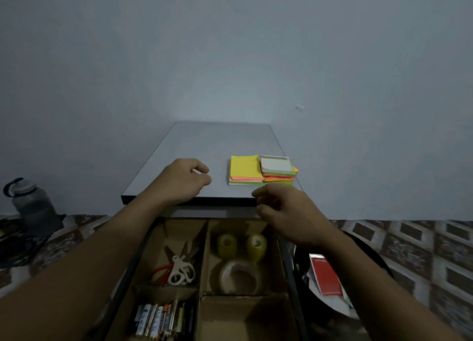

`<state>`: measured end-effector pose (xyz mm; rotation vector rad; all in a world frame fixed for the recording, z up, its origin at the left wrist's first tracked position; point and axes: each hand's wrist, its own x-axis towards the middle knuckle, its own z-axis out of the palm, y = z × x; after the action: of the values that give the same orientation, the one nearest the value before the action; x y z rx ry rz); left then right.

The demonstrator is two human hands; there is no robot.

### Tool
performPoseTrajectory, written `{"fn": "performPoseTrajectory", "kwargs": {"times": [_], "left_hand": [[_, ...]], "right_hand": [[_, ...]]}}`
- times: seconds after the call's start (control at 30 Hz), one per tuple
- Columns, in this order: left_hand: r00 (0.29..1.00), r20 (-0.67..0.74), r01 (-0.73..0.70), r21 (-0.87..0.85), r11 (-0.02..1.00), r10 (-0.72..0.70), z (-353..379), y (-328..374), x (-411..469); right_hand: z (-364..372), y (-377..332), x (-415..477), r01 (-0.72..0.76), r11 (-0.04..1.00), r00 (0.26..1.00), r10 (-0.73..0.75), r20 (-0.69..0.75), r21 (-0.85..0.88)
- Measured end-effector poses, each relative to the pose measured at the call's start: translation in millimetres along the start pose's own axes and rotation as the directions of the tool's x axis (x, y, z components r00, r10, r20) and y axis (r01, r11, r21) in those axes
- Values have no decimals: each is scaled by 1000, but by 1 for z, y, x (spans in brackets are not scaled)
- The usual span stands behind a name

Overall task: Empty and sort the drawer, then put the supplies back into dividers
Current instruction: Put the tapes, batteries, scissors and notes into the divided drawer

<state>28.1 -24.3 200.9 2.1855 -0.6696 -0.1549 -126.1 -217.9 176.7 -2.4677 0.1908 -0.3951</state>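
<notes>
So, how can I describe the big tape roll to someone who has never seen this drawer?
Find the open drawer below the table's front edge, split by cardboard dividers, and look in its far right compartment. There, the large pale tape roll lies nearest the person, and it is much wider than the two small yellowish rolls behind it.

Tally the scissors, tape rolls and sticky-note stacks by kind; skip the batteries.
White-handled scissors and red-handled scissors: 2
Small yellow tape rolls and large clear tape roll: 3
Bright sticky-note stacks: 2
Total: 7
</notes>
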Motion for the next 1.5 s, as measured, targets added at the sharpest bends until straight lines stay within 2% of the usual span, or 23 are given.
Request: {"fn": "performPoseTrajectory", "kwargs": {"times": [0.23, 0.4, 0.53, 0.67, 0.77, 0.87, 1.0, 1.13, 1.4, 1.5], "left_hand": [[993, 35, 109, -3, 994, -109, 13, 15, 42], [971, 81, 233, -75, 970, -227, 26, 13, 75], [965, 104, 251, -117, 961, -239, 39, 20, 93], [969, 84, 241, -92, 966, -234, 54, 31, 104], [970, 27, 243, -4, 970, -242, 63, 35, 108], [970, -28, 242, 91, 966, -240, 68, 36, 111], [968, -47, 249, 81, 965, -246, 70, 33, 110], [969, -70, 242, 80, 967, -236, 70, 32, 110], [961, -16, 271, -115, 956, -274, 73, 33, 110], [953, 8, 297, -216, 930, -302, 74, 27, 113]], "right_hand": [[-51, 32, 28, -161, 984, 970, 172, -171, 72], [-67, 61, 56, -333, 926, 906, 367, -213, 178], [-66, 72, 77, -424, 865, 857, 479, -189, 269], [-57, 74, 96, -466, 833, 849, 516, -115, 297], [-47, 76, 109, -498, 806, 839, 542, -58, 319], [-40, 75, 116, -513, 804, 828, 556, -74, 300], [-38, 71, 119, -531, 812, 813, 569, -124, 240], [-38, 71, 121, -540, 804, 814, 574, -90, 248], [-41, 58, 123, -592, 752, 786, 619, -1, 289], [-41, 63, 118, -574, 755, 791, 611, -22, 316]]}}
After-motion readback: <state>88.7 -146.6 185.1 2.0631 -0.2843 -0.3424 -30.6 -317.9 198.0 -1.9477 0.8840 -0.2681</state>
